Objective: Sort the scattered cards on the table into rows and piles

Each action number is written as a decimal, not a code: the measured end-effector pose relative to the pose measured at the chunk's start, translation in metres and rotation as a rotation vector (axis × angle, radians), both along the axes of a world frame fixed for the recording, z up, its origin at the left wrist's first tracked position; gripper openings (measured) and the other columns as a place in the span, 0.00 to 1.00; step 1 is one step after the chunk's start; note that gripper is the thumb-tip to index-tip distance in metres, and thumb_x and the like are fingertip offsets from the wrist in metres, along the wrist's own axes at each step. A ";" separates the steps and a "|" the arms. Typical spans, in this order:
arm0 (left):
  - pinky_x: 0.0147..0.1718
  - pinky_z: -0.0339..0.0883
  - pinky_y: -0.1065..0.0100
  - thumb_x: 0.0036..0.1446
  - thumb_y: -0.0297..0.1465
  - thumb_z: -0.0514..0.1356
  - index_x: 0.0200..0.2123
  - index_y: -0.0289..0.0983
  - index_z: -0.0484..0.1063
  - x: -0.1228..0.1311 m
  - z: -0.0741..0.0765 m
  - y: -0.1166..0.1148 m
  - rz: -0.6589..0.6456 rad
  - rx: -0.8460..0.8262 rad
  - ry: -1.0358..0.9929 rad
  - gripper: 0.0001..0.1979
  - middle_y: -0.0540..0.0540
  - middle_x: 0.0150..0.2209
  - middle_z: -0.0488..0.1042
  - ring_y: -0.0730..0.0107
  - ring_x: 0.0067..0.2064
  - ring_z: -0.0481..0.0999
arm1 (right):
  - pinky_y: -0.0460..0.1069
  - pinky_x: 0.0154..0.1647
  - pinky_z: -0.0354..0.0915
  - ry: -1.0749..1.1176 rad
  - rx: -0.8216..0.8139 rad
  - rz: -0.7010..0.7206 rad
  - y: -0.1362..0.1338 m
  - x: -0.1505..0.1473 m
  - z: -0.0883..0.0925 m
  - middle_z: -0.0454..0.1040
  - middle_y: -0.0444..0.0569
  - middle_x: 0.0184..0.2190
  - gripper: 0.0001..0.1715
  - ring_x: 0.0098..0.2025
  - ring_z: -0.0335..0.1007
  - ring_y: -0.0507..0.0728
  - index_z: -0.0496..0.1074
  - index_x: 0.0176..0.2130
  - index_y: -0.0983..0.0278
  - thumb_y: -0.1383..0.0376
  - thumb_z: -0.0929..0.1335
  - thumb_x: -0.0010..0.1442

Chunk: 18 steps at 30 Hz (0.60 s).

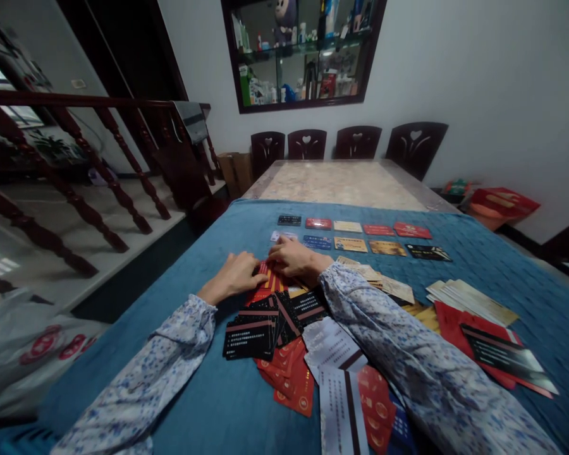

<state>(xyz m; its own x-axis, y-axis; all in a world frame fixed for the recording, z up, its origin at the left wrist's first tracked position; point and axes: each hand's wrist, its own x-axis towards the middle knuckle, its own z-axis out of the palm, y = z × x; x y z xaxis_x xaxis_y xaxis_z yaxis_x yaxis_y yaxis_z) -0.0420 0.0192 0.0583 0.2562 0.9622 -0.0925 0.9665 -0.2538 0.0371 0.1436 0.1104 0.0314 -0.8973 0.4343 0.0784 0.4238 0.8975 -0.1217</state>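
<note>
My left hand (234,275) rests at the left edge of a pile of red and yellow cards (269,278), fingers loosely bent and thumb apart, touching a red card. My right hand (296,258) is over the far side of that pile, its fingers curled inward. Its fingertips are partly hidden, so what they hold, if anything, does not show. Just beyond it lies a pale card (283,236), partly covered by the hand. Closer to me are a fan of black cards (251,335), red cards (294,385) and silvery cards (339,404).
Two rows of cards, including a blue card (317,242) and a black card (429,252), lie beyond my hands on the blue cloth (180,379). More cream cards (474,300) and a red pile under a black card (507,357) are at right. Chairs (358,142) stand behind the table.
</note>
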 end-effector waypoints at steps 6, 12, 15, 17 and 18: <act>0.50 0.68 0.49 0.62 0.52 0.56 0.39 0.37 0.81 0.015 0.000 -0.011 0.077 0.021 0.026 0.25 0.32 0.46 0.80 0.41 0.51 0.78 | 0.56 0.47 0.55 0.040 -0.012 -0.025 0.002 0.001 -0.004 0.79 0.57 0.48 0.20 0.50 0.60 0.65 0.82 0.52 0.62 0.62 0.68 0.63; 0.46 0.69 0.52 0.59 0.44 0.59 0.45 0.37 0.79 0.019 -0.013 -0.004 0.165 0.025 -0.013 0.19 0.32 0.47 0.80 0.41 0.51 0.78 | 0.56 0.51 0.58 0.099 -0.076 -0.083 0.006 0.003 -0.010 0.78 0.56 0.45 0.21 0.46 0.62 0.62 0.81 0.54 0.63 0.61 0.69 0.64; 0.46 0.68 0.50 0.58 0.38 0.59 0.43 0.36 0.80 0.022 -0.013 -0.002 0.186 0.037 -0.032 0.16 0.33 0.46 0.81 0.39 0.51 0.78 | 0.56 0.52 0.59 0.099 -0.098 -0.111 0.008 0.003 -0.012 0.78 0.56 0.46 0.22 0.47 0.64 0.63 0.80 0.55 0.62 0.61 0.69 0.63; 0.47 0.67 0.49 0.58 0.36 0.58 0.42 0.36 0.80 0.025 -0.011 -0.002 0.184 0.031 -0.048 0.15 0.34 0.45 0.81 0.39 0.51 0.77 | 0.56 0.52 0.59 0.091 -0.101 -0.118 0.008 0.003 -0.013 0.78 0.55 0.46 0.24 0.48 0.65 0.63 0.80 0.56 0.62 0.61 0.69 0.62; 0.47 0.67 0.50 0.58 0.35 0.58 0.42 0.37 0.80 0.025 -0.011 -0.002 0.178 0.026 -0.055 0.14 0.35 0.45 0.81 0.40 0.51 0.77 | 0.56 0.52 0.59 0.087 -0.100 -0.121 0.008 0.003 -0.013 0.78 0.55 0.46 0.24 0.48 0.65 0.63 0.80 0.56 0.62 0.61 0.69 0.61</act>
<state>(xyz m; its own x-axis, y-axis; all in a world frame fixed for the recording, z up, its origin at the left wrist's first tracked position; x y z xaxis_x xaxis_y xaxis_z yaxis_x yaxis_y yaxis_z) -0.0165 0.0168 0.0476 0.0858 0.9946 -0.0577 0.9930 -0.0807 0.0864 0.1463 0.1188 0.0184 -0.8300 0.5479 0.1044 0.5117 0.8224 -0.2487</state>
